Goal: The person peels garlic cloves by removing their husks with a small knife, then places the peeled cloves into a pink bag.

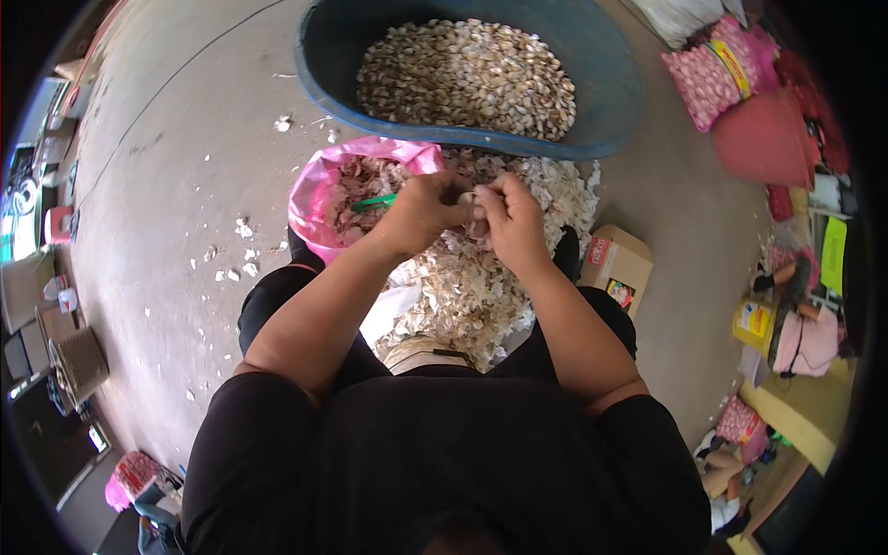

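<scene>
A grey concrete floor [185, 185] fills most of the frame. At the top centre sits a big blue basin [610, 83] heaped with garlic. Below it, in the middle of the frame, a pile of papery skins [472, 296] spreads between the person's knees. A pink bag [310, 199] of skins lies open just left of the pile, and a cardboard box [618, 266] stands at its right edge. Above the pile the two hands meet. The left hand [425, 213] is clenched around a green-handled tool [375, 202] that points over the bag. The right hand [513, 222] pinches a garlic clove [473, 205], held between both hands.
</scene>
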A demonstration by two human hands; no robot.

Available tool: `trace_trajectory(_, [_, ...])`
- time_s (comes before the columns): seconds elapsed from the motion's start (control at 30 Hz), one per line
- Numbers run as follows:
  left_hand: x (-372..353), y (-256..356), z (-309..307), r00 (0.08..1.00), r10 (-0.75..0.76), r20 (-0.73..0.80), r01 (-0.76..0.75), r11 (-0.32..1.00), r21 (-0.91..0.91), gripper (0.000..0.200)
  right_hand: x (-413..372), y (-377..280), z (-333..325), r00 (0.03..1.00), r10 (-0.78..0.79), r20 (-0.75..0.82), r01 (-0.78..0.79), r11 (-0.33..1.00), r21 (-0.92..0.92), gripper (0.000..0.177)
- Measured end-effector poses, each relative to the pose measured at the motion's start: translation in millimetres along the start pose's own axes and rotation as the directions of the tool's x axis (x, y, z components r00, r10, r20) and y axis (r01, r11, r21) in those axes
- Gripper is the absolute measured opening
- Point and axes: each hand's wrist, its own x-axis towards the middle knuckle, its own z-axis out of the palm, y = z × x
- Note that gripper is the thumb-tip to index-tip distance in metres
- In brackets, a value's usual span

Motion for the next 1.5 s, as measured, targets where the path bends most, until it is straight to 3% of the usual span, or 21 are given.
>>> trace_trajectory(0.17, [-8,12,4,0.995,-0.087,0.047,0.086,0.996,0.014,0.023,-4,-3,2,0.961,-0.275,-0.024,0.249,0.901,-0.356,0.017])
trace_trajectory(0.37, [-16,5,16,0.949,0.262,-0.173,-0.196,0.925,0.326,0.019,-7,-7,5,0.894,-0.443,-0.061,0.36,0.794,-0.489,0.016])
trace_trajectory(0.5, [-18,-1,17,0.869,0.454,-0.195,-0.308,0.807,0.504,0.021,-5,1,7,0.95,-0.297,-0.094,0.25,0.908,-0.337,0.019])
trace_trajectory(0.6, [-20,0,15,0.87,0.453,-0.195,-0.295,0.794,0.532,0.021,-6,-2,11,0.996,-0.01,-0.083,-0.001,0.991,-0.13,0.018])
trace_trajectory(0.63, [-21,3,13,0.923,0.339,-0.182,-0.229,0.864,0.448,0.021,-5,-2,10,0.99,0.137,-0.044,-0.138,0.99,-0.02,0.018])
trace_trajectory(0.77, [-22,4,-2,0.999,0.011,0.036,-0.013,0.997,0.077,0.017,-1,-2,-3,0.847,0.407,0.343,-0.53,0.699,0.48,0.016])
trace_trajectory(0.83, [-24,18,-9,0.977,-0.075,0.198,0.076,0.997,0.002,0.018,-2,-1,15,0.794,0.533,0.293,-0.601,0.615,0.51,0.016])
trace_trajectory(0.97, [-9,18,-25,0.967,-0.203,0.156,0.125,0.905,0.406,0.021,9,18,6,0.686,0.605,0.404,-0.709,0.429,0.56,0.019])
trace_trajectory(1.0, [1,23,-30,0.985,-0.132,0.114,0.062,0.875,0.481,0.021,19,16,3,0.709,0.521,0.475,-0.701,0.449,0.554,0.02])
trace_trajectory(1.03, [16,31,-37,0.995,-0.053,0.08,0.0,0.832,0.554,0.021,37,17,-1,0.754,0.554,0.353,-0.647,0.532,0.546,0.02])
trace_trajectory(1.07, [33,37,-49,0.998,-0.039,0.055,0.01,0.89,0.455,0.024,62,8,-6,0.816,0.474,0.331,-0.573,0.585,0.574,0.019])
trace_trajectory(1.1, [55,33,-64,0.969,0.246,-0.007,-0.222,0.885,0.409,0.029,81,-13,-9,0.886,0.434,0.161,-0.418,0.602,0.68,0.023])
trace_trajectory(1.17, [55,89,-70,0.886,0.372,-0.275,-0.212,0.854,0.474,0.033,111,-66,-15,0.921,0.317,-0.228,-0.229,0.912,0.341,0.034])
trace_trajectory(1.2, [53,110,-77,0.879,0.401,-0.258,-0.225,0.826,0.517,0.04,125,-60,-18,0.931,0.028,-0.364,-0.037,0.999,-0.019,0.034])
trace_trajectory(1.23, [52,120,-88,0.87,0.431,-0.238,-0.239,0.793,0.561,0.046,140,-55,-21,0.879,-0.291,-0.379,0.132,0.911,-0.392,0.034])
trace_trajectory(1.27, [58,103,-109,0.969,0.237,-0.065,-0.17,0.838,0.518,0.029,151,-48,-23,0.77,-0.577,-0.272,0.244,0.661,-0.71,0.034])
trace_trajectory(1.33, [71,63,-136,0.885,-0.134,0.445,-0.276,0.619,0.736,0.026,121,-49,6,0.968,-0.252,0.013,0.205,0.754,-0.623,0.026])
trace_trajectory(1.37, [61,46,-131,0.806,-0.557,0.201,0.299,0.676,0.673,0.022,110,-31,24,0.969,-0.21,0.129,0.243,0.726,-0.643,0.017])
trace_trajectory(1.4, [73,-4,-141,0.637,-0.748,0.188,0.46,0.564,0.686,0.019,107,-2,36,0.93,-0.135,0.341,0.345,0.636,-0.69,0.016])
trace_trajectory(1.47, [69,-57,-141,0.662,-0.749,0.029,0.361,0.353,0.864,0.023,100,56,65,0.842,0.14,0.522,0.373,0.547,-0.749,0.017])
trace_trajectory(1.5, [68,-65,-140,0.813,-0.583,0.011,0.204,0.302,0.931,0.023,94,75,81,0.811,0.274,0.516,0.343,0.492,-0.8,0.019])
